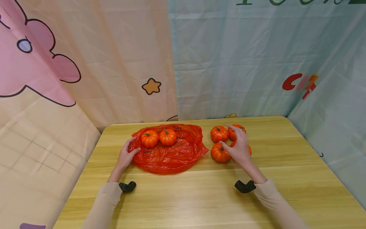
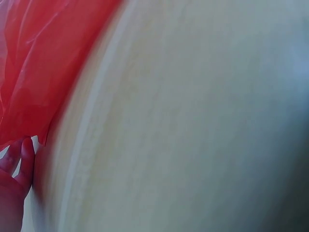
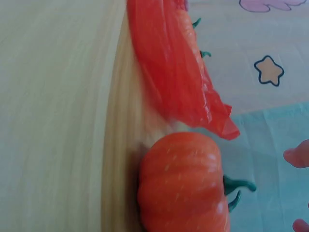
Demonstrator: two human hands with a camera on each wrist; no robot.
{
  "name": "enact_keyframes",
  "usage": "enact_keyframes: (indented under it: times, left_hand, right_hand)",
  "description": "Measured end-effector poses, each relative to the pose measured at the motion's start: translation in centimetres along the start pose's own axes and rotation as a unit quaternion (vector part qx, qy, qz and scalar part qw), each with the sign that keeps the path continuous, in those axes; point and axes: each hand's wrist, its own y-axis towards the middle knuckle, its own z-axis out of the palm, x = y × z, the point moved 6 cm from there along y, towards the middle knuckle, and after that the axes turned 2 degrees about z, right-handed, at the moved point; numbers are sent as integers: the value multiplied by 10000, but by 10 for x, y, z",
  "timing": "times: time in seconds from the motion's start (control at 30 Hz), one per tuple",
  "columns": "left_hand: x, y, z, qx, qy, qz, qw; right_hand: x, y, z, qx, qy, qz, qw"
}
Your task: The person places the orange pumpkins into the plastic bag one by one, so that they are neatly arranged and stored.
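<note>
A red plastic bag (image 1: 168, 159) lies spread on the table, its left edge gripped by my left hand (image 1: 127, 155). In the left wrist view, fingertips (image 2: 27, 145) meet the bag's edge (image 2: 43, 72). Two small orange pumpkins (image 1: 150, 138) (image 1: 168, 137) with green stems sit side by side on the bag. My right hand (image 1: 239, 147) hovers over several similar pumpkins (image 1: 219, 134) to the right, thumb and fingers spread apart and holding nothing. It partly hides the rear-right pumpkin and the front-right one. A front pumpkin (image 3: 183, 183) looms large in the right wrist view, with fingertips (image 3: 298, 155) beyond its stem.
The wooden table (image 1: 177, 197) has rounded back corners and carries the bag and pumpkins near its far edge. Printed curtains (image 1: 228, 63) hang behind it and along both sides. Black wrist devices (image 1: 127, 187) are worn at both cuffs.
</note>
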Motion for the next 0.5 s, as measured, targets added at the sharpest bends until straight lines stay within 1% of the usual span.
enact_keyframes:
  times: [0.3, 0.5]
  left_hand:
    - [-1, 0, 0, -17, 18, 2, 10000]
    - [-2, 0, 0, 29, 61, -28, 10000]
  right_hand:
    - [-18, -10, -20, -163, -234, 186, 9994]
    - [-28, -15, -30, -229, -252, 247, 9991]
